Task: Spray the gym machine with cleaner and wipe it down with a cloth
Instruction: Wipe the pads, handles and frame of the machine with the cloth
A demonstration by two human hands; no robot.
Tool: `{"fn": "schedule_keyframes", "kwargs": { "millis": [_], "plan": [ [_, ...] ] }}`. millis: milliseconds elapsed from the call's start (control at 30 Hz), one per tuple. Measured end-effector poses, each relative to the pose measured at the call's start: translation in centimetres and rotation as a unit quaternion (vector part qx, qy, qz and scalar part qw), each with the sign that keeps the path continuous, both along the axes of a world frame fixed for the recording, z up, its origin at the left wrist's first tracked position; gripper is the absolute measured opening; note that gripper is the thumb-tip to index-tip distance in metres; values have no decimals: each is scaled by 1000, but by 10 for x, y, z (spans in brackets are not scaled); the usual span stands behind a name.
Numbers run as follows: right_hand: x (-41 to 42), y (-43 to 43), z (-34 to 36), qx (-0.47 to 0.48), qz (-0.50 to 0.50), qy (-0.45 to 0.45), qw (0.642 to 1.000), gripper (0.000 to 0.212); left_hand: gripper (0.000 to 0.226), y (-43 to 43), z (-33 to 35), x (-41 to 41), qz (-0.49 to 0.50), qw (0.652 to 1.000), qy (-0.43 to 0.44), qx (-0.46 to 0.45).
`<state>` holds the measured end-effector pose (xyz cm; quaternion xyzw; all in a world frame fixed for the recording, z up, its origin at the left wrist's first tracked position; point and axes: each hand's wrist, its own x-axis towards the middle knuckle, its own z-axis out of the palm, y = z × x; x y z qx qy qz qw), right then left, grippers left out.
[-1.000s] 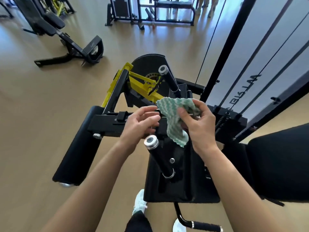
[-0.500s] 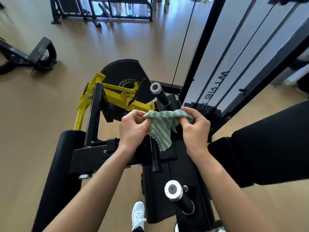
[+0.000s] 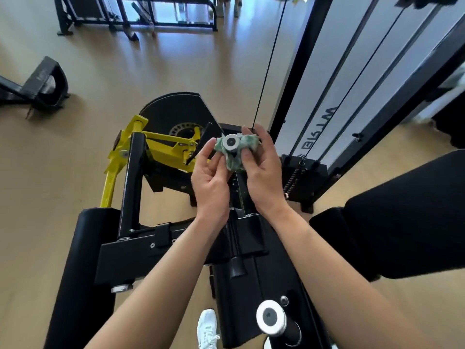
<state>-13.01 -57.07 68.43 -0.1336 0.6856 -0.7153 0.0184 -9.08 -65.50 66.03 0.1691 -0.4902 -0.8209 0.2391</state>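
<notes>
Green cloth [image 3: 249, 143]: bunched like a collar round the tip of the far handle, just under its cap, and held between both hands in front of the person.
Right hand [image 3: 263, 172]: clenched on the cloth, with the thumb pressed to its lower fold and the fingers curling round the far side.
Left hand [image 3: 210, 180]: palm turned up, fingertips and thumb pinching the cloth's left edge. It looks a lighter hold than the right's.
Far handle [image 3: 231, 142]: only the silver end cap shows, ringed by cloth. The bar points almost straight at the camera, so its length runs away and down behind the hands.
Relation that matters: the handle sits between the two hands, its long axis running from the cap down toward the frame. A wipe would probably slide or twist along that axis, led by the right hand.
Gym machine [image 3: 132, 172]: black frame with yellow lever arms [image 3: 161, 144] left of the hands, a black roller pad [image 3: 78, 273] at lower left and a black back pad [image 3: 407, 215] at right.
Near handle [image 3: 271, 317]: a second silver-capped bar at the bottom, well apart from the cloth.
Cable [image 3: 266, 71]: a thin line rising from just behind the right hand, beside the grey weight tower [image 3: 352, 84].
Cleaner: no spray bottle is in view.
Progress: judged to be the wiping stage, with most of the machine still to do.
</notes>
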Motion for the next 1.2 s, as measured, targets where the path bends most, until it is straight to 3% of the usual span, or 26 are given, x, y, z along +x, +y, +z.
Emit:
{"fn": "schedule_keyframes", "kwargs": {
  "millis": [133, 333, 567, 700, 867, 1000, 1100, 1200],
  "plan": [
    [-11, 4, -17, 78, -21, -6, 997, 32, 36, 5, -14, -8, -40, 998, -43, -34],
    [-27, 11, -32, 128, -9, -90, 988, 35, 34, 5, -15, -23, -140, 983, -113, -35],
    [-15, 10, -5, 45, 22, -53, 997, 35, 37, -1, -6, -9, -51, 994, -47, -79],
    [-11, 10, 8, 45, 45, -3, 998, 34, 44, 0, 7, 1, -12, 994, -2, -106],
    [-17, 13, 4, 99, 43, 5, 994, 29, 42, -2, 0, -2, 2, 983, -42, -179],
    [-22, 22, -13, 124, 42, -48, 990, 18, 17, 0, -13, -8, -25, 987, -119, -105],
    [-19, 29, -18, 66, 65, -89, 992, 33, 20, 5, -8, -7, -80, 989, -124, -33],
    [-13, 32, -25, 84, 73, -51, 993, 55, 28, 6, -1, -3, -106, 987, -123, 14]
  ]
}}
